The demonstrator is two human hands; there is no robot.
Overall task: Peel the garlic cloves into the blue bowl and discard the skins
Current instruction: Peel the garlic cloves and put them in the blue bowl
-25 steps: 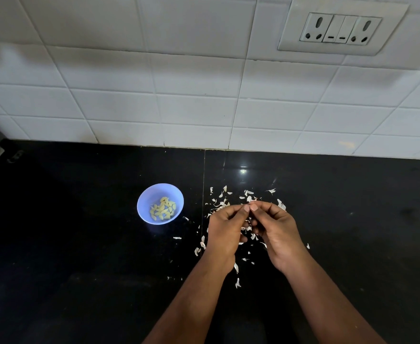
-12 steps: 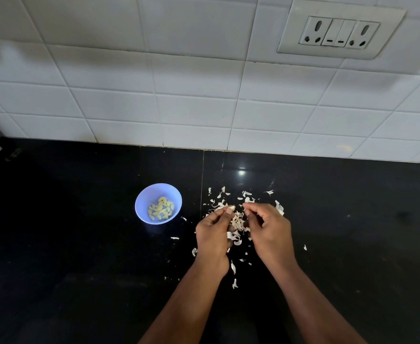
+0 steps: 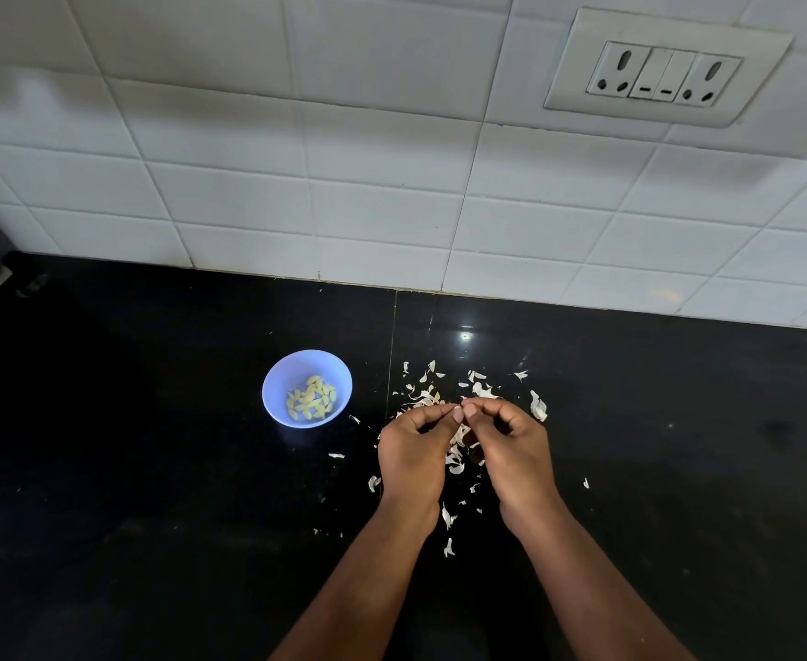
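Both hands, left hand (image 3: 411, 453) and right hand (image 3: 511, 450), pinched something small (hidden, likely a clove) fingertip to fingertip, the round blue plastic bowl (image 3: 307, 362) lying nearer the left.

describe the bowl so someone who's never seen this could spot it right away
On the glossy black stone countertop, left of the scattered white garlic skins, sits a small round light-blue plastic bowl. It is the only container there, holding pale yellow peeled garlic cloves.

Home kitchen, glossy black stone counter (image 3: 153, 469), white tiled backsplash (image 3: 344, 183), wall socket panel (image 3: 667, 73)
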